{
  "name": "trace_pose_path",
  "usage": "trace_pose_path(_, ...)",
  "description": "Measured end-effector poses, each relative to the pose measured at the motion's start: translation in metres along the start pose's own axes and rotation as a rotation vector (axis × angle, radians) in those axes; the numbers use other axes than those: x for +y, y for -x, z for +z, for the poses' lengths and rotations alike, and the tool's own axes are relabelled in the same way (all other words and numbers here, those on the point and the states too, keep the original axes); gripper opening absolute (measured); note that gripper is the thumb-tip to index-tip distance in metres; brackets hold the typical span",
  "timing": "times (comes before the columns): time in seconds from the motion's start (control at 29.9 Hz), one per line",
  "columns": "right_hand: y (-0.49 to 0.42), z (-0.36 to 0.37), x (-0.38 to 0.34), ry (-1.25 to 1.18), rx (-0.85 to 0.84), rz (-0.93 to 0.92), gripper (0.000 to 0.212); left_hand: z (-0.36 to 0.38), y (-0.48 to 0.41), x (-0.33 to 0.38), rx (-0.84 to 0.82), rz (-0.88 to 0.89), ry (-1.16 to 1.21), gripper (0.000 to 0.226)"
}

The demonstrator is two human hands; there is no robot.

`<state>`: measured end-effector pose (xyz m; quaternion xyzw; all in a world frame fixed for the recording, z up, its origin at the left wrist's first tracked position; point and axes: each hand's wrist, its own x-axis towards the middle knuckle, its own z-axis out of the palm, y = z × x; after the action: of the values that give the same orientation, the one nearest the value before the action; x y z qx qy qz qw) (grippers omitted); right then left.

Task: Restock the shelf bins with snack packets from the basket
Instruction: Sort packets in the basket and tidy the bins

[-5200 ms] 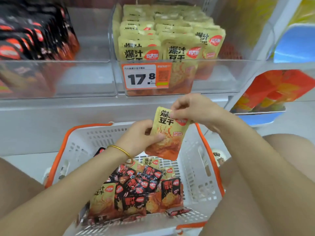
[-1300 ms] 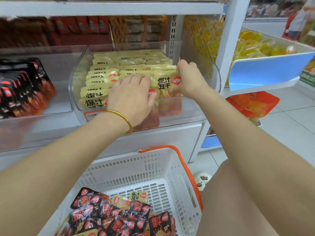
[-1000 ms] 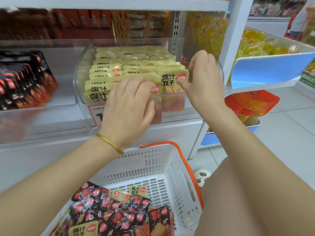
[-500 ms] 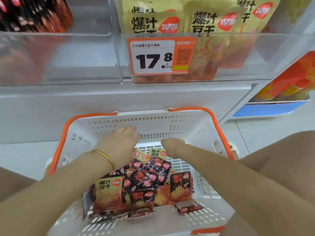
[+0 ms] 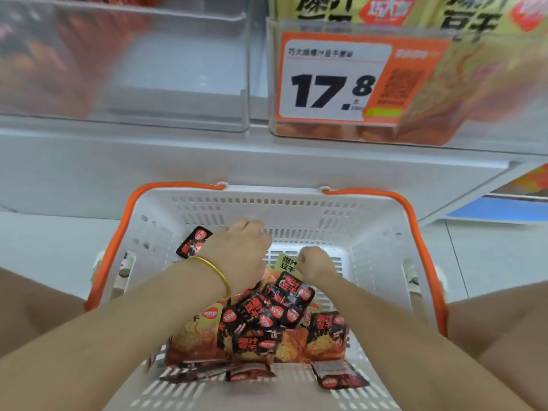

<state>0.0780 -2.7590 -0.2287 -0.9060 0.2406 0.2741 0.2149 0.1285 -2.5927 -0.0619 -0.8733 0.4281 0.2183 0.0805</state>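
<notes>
A white basket (image 5: 296,209) with orange handles stands on the floor below the shelf. It holds a heap of black snack packets (image 5: 275,310) and yellow ones. My left hand (image 5: 243,250), with a gold bangle on its wrist, reaches down into the far side of the heap; its fingers bend downward out of sight. My right hand (image 5: 315,264) pinches the top edge of a yellow packet (image 5: 286,262). One black packet (image 5: 194,241) leans on the basket wall beside my left wrist. Above, a clear shelf bin (image 5: 489,137) holds upright yellow packets (image 5: 326,7).
An orange and white price tag reading 17.8 (image 5: 332,81) hangs on the yellow packets' bin. To its left is a second clear bin (image 5: 178,69), with blurred dark packets at its left end. My knees flank the basket. A blue-edged tray (image 5: 501,209) sits low on the right.
Both hands came down from the yellow packets' bin into the basket. In the last half second they pushed further in, and my right hand closed on a yellow packet.
</notes>
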Motion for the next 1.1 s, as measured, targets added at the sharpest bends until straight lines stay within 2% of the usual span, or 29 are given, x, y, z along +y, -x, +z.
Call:
trace_pose_path(0.13,0.028,-0.063,-0.015,0.102,0.056,-0.196,0.026,-0.007,-0.005,0.004,0.005,-0.017,0.163,0.046)
trace_pose_path(0.2,0.053,-0.105,-0.023,0.136,0.039,-0.281,0.020,-0.014,-0.004,0.007,0.043,-0.032,0.271,0.050)
trace_pose_path(0.3,0.106,-0.161,-0.033,0.046,0.009,-0.360,0.026,-0.031,0.001,0.016,0.084,-0.037,0.422,0.049)
trace_pose_path(0.33,0.124,-0.176,-0.035,-0.009,0.014,-0.376,0.026,-0.039,0.003,0.021,0.116,-0.033,0.466,0.044)
trace_pose_path(0.47,0.189,-0.218,-0.022,-0.374,0.121,-0.381,0.003,-0.091,0.022,0.049,0.359,0.056,0.491,0.014)
trace_pose_path(0.6,0.236,-0.252,0.001,-0.828,0.238,-0.415,0.023,-0.156,0.036,0.076,0.553,0.186,0.648,0.007)
trace_pose_path(0.7,0.255,-0.285,0.011,-0.987,0.476,-0.495,0.025,-0.194,0.035,0.095,0.808,0.265,0.784,0.015)
trace_pose_path(0.77,0.264,-0.315,0.017,-1.054,0.712,-0.534,0.028,-0.216,0.034,0.102,1.058,0.267,0.625,0.023)
trace_pose_path(0.8,0.267,-0.331,0.019,-1.061,0.826,-0.544,0.031,-0.225,0.031,0.103,1.138,0.258,0.469,0.028)
trace_pose_path(0.83,0.268,-0.344,0.021,-1.051,0.926,-0.544,0.031,-0.231,0.026,0.103,1.150,0.242,0.320,0.033)
trace_pose_path(0.94,0.261,-0.372,0.017,-0.931,1.098,-0.505,0.031,-0.236,0.008,0.102,0.965,0.130,0.055,0.049)
trace_pose_path(1.0,0.253,-0.381,0.014,-0.845,1.105,-0.494,0.031,-0.230,-0.001,0.101,0.878,0.067,-0.027,0.052)
trace_pose_path(1.1,0.241,-0.387,0.018,-0.651,1.107,-0.458,0.032,-0.223,-0.005,0.097,0.867,0.058,-0.099,0.051)
